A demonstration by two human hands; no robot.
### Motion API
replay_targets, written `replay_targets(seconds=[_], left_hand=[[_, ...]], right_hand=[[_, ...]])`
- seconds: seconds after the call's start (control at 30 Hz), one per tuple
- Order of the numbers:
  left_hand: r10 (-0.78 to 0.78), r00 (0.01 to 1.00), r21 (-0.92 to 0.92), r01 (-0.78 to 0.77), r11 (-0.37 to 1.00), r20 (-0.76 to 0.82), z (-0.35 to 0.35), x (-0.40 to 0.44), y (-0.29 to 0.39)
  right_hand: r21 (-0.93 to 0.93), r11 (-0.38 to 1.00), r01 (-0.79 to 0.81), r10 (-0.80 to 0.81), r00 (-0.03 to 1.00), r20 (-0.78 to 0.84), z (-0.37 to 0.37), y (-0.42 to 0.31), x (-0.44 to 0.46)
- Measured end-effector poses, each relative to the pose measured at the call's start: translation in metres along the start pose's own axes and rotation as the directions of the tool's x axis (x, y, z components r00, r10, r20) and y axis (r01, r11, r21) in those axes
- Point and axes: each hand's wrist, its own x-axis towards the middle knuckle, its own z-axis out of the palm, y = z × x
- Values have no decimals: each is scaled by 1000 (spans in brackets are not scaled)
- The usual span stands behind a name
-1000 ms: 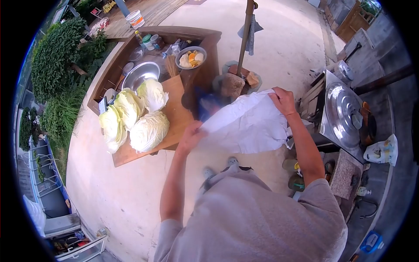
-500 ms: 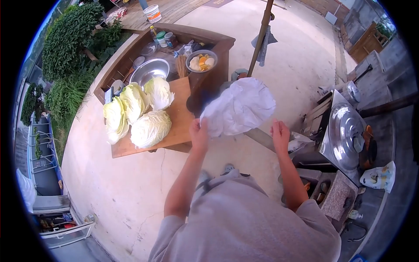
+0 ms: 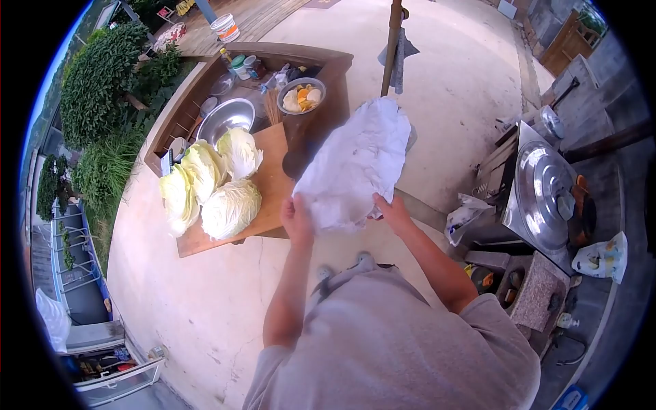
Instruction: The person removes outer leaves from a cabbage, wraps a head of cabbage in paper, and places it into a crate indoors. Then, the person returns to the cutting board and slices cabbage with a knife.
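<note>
A white cloth-like sheet [image 3: 357, 160], creased and puffed out, spreads in front of my body. Its lower left corner is pinched in my left hand [image 3: 296, 217]. My right hand [image 3: 391, 210] is closed on its lower right edge. To the left, halved cabbages [image 3: 203, 169] and a rounder cabbage piece [image 3: 231, 208] rest on a wooden board [image 3: 277, 164]. Behind them sits a steel bowl [image 3: 227, 121]. A smaller bowl [image 3: 301, 96] holding pale and orange pieces stands at the table's right side.
A wooden table frame [image 3: 338, 61] holds jars [image 3: 240, 67]. A pole [image 3: 392, 48] rises beyond the sheet. On the right are a large metal lid [image 3: 543, 195], a stone block [image 3: 540, 294] and a plastic bag [image 3: 466, 217]. Bushes [image 3: 102, 82] grow at the left.
My right hand, off the sheet half a second ago, has moved left and taken its lower edge. The sheet, earlier stretched sideways between both hands, now extends away from me.
</note>
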Motion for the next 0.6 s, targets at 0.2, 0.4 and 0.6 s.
replay_targets(seconds=[0.2,0.4,0.6], left_hand=[[43,999,123,-44,991,13,-45,29,38],[-37,974,232,-16,973,222,-80,25,49],[119,955,262,-192,946,270,-125,32,70]], right_hand=[[-357,934,8,47,988,145,-63,-29,1],[-447,894,-32,51,998,31,-58,-70,24],[-253,968,5,33,988,150,-5,-118,36]])
